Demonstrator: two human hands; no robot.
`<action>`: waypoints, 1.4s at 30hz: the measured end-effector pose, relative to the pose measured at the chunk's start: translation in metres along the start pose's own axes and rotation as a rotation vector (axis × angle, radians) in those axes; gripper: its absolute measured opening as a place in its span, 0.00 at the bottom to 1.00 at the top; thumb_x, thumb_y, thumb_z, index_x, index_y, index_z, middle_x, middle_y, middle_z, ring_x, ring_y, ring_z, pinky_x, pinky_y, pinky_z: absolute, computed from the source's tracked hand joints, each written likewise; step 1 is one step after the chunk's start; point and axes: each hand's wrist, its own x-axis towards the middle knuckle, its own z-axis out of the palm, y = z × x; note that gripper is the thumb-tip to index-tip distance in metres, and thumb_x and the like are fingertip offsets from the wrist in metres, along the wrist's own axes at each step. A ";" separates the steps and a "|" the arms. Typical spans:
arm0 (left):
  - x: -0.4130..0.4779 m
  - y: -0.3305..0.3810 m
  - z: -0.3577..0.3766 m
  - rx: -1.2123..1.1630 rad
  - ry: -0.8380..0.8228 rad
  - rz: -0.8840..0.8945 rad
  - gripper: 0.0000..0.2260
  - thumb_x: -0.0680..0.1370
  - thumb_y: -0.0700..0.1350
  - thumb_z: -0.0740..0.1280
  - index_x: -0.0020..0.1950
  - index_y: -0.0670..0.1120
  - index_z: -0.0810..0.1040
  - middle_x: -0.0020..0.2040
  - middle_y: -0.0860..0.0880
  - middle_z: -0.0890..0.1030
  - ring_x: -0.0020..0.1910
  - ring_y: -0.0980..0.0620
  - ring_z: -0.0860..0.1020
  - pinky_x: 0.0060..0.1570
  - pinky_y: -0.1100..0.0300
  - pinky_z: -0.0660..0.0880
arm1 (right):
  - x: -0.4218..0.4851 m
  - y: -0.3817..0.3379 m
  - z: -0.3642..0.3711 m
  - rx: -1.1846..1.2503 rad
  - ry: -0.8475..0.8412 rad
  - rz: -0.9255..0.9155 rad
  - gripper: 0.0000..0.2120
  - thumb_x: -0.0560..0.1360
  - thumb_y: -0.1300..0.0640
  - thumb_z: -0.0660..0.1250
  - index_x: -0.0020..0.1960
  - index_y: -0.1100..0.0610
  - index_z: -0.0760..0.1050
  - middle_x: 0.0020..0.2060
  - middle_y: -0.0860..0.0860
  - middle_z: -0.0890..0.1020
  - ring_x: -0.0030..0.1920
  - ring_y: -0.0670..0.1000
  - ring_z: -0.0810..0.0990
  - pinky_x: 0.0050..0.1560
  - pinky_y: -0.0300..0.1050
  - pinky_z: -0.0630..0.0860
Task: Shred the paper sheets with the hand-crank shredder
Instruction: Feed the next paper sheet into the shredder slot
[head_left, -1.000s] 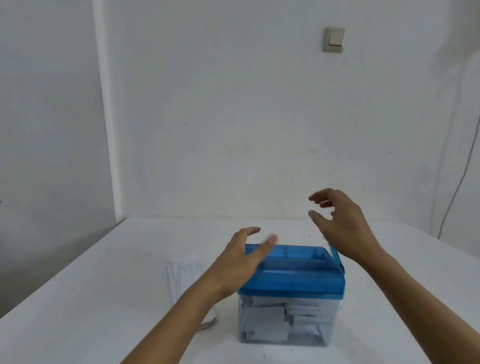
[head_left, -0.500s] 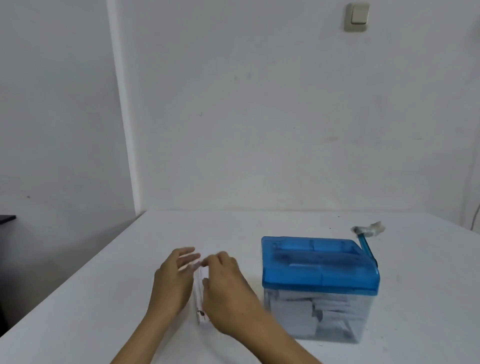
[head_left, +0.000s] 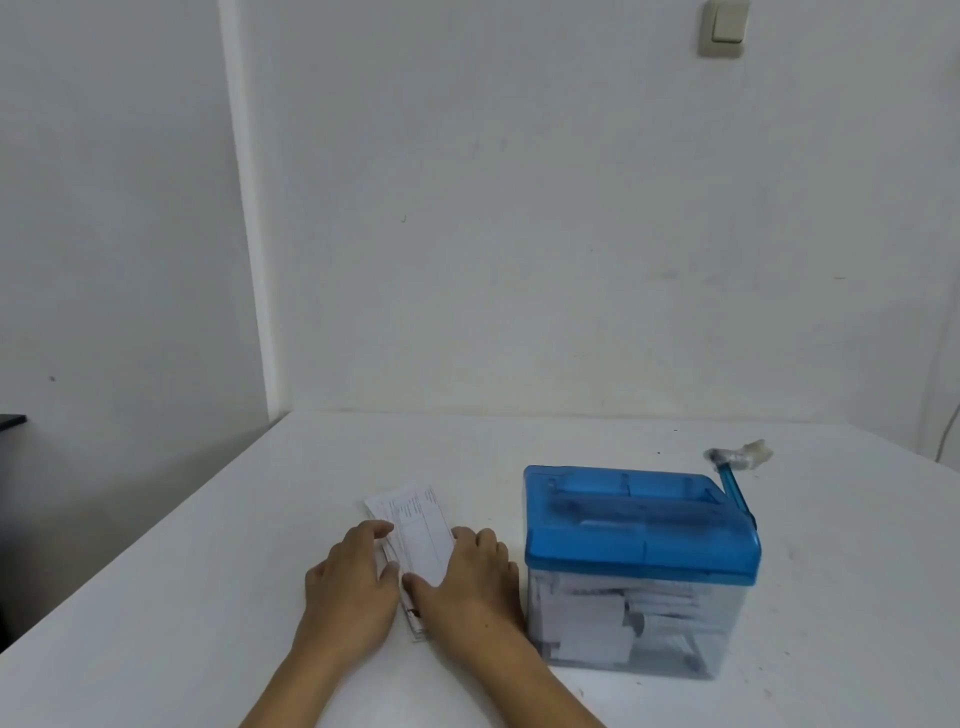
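Note:
The hand-crank shredder has a blue lid over a clear bin that holds paper scraps. It stands on the white table, and its crank handle sticks up at the back right with nothing touching it. Just left of it lies a small stack of printed paper sheets. My left hand rests on the stack's left edge. My right hand pinches the top sheet between thumb and fingers, lifting its near end slightly. Both hands hide the stack's near half.
The table meets a white wall at the back and its left edge drops off beside a wall corner. A light switch is high on the wall. A cable hangs at the far right.
Both hands left the shredder and moved left to the paper stack. Since half a second ago the right hand has raised the top sheet off the stack.

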 end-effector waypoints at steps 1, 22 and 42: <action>0.000 0.000 0.001 0.004 0.008 0.003 0.17 0.81 0.46 0.63 0.69 0.55 0.68 0.69 0.58 0.73 0.70 0.55 0.69 0.72 0.52 0.61 | 0.000 0.000 -0.001 0.016 0.006 0.006 0.32 0.76 0.38 0.67 0.73 0.49 0.60 0.66 0.49 0.66 0.66 0.50 0.67 0.63 0.43 0.69; -0.001 0.001 0.001 0.205 0.001 0.040 0.16 0.81 0.49 0.58 0.69 0.54 0.69 0.68 0.58 0.69 0.70 0.55 0.66 0.69 0.55 0.61 | 0.002 0.004 -0.007 0.265 0.079 0.027 0.20 0.81 0.53 0.65 0.70 0.51 0.63 0.68 0.49 0.75 0.63 0.49 0.77 0.53 0.36 0.77; 0.001 0.007 -0.003 0.050 0.061 -0.069 0.11 0.84 0.50 0.57 0.64 0.53 0.74 0.64 0.52 0.72 0.67 0.50 0.68 0.64 0.51 0.62 | 0.013 0.007 0.001 0.474 0.161 -0.024 0.16 0.83 0.50 0.59 0.69 0.52 0.67 0.65 0.48 0.75 0.63 0.49 0.76 0.59 0.39 0.76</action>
